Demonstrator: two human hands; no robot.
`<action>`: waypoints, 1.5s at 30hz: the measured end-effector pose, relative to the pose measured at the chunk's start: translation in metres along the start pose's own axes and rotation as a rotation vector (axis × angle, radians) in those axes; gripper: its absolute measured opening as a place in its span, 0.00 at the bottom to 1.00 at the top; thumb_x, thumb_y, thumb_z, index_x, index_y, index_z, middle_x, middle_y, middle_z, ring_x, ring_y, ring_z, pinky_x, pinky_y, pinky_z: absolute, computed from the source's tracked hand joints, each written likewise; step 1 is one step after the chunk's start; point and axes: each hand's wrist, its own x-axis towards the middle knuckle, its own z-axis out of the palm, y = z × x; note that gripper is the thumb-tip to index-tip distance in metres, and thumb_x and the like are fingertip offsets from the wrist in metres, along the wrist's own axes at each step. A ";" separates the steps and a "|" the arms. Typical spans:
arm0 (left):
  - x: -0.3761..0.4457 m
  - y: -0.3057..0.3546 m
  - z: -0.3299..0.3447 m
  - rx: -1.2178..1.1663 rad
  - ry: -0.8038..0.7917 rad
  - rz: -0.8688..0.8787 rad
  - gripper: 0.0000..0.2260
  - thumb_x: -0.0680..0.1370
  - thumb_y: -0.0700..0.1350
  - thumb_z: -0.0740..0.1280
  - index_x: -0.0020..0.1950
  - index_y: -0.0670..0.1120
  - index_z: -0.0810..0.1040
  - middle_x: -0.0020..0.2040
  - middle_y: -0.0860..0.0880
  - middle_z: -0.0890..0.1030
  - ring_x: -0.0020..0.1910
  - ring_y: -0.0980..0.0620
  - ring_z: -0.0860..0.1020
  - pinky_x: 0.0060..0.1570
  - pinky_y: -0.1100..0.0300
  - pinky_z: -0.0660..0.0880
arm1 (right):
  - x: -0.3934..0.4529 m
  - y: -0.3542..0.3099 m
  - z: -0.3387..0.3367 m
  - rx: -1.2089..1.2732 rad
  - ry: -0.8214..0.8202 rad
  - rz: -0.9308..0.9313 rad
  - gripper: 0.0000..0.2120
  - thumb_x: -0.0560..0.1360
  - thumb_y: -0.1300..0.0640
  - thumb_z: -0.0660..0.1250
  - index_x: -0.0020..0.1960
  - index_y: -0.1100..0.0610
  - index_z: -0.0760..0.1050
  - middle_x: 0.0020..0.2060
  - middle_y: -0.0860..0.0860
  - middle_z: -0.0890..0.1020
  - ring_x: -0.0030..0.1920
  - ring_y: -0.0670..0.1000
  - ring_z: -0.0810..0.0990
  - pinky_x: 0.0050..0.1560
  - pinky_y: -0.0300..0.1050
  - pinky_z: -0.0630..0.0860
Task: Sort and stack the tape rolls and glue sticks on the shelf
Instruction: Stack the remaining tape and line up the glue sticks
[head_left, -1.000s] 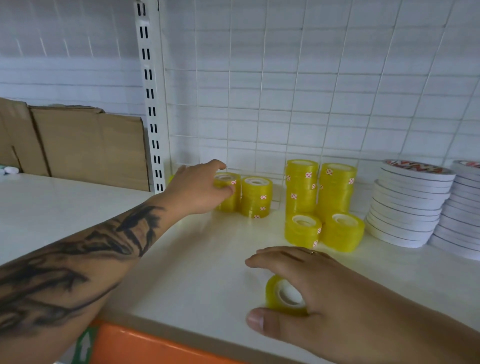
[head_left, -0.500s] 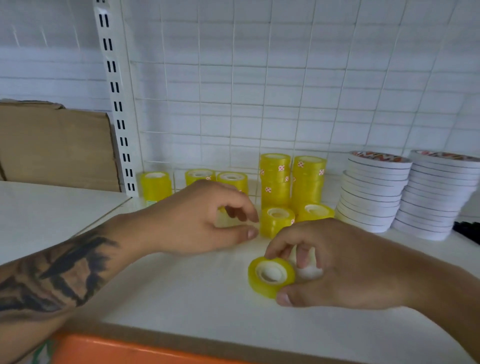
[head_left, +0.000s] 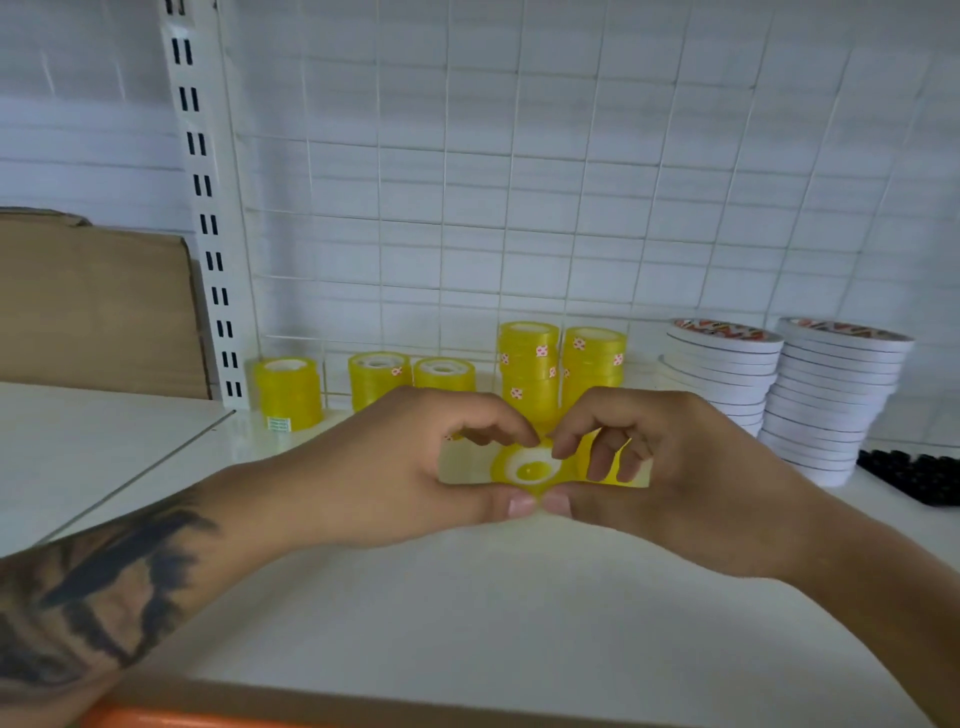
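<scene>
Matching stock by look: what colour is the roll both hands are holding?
Yellow with a white core, best seen in the head view.

Behind the fingers (head_left: 498, 423), the yellow rolls (head_left: 602, 462) are mostly hidden; right of the fingers, a black object (head_left: 914, 475) is cut off by the edge.

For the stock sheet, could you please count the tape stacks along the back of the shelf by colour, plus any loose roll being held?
yellow tape stacks: 5
white tape stacks: 2
loose yellow roll, pinched by left hand and right hand: 1
Total: 8; the yellow behind the right fingers is mostly hidden and not counted.
</scene>
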 end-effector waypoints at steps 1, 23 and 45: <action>0.001 0.000 0.000 -0.040 0.005 -0.017 0.17 0.72 0.59 0.76 0.60 0.61 0.81 0.56 0.64 0.82 0.60 0.66 0.78 0.61 0.63 0.74 | 0.000 -0.001 0.000 0.017 0.007 -0.013 0.11 0.68 0.46 0.80 0.47 0.43 0.81 0.39 0.35 0.80 0.42 0.43 0.78 0.41 0.34 0.74; -0.011 -0.004 0.004 0.463 -0.609 -0.524 0.44 0.67 0.80 0.41 0.81 0.67 0.40 0.84 0.56 0.41 0.83 0.50 0.42 0.80 0.42 0.48 | 0.014 0.051 -0.004 -0.244 0.182 0.440 0.10 0.74 0.40 0.74 0.49 0.43 0.79 0.51 0.40 0.80 0.48 0.42 0.76 0.40 0.34 0.66; -0.108 -0.040 -0.082 0.374 0.052 -0.585 0.36 0.63 0.81 0.57 0.67 0.66 0.74 0.69 0.63 0.74 0.67 0.59 0.73 0.70 0.51 0.69 | 0.008 -0.024 0.037 -0.393 -0.025 -0.062 0.25 0.71 0.25 0.59 0.62 0.35 0.73 0.72 0.41 0.68 0.74 0.47 0.65 0.72 0.43 0.63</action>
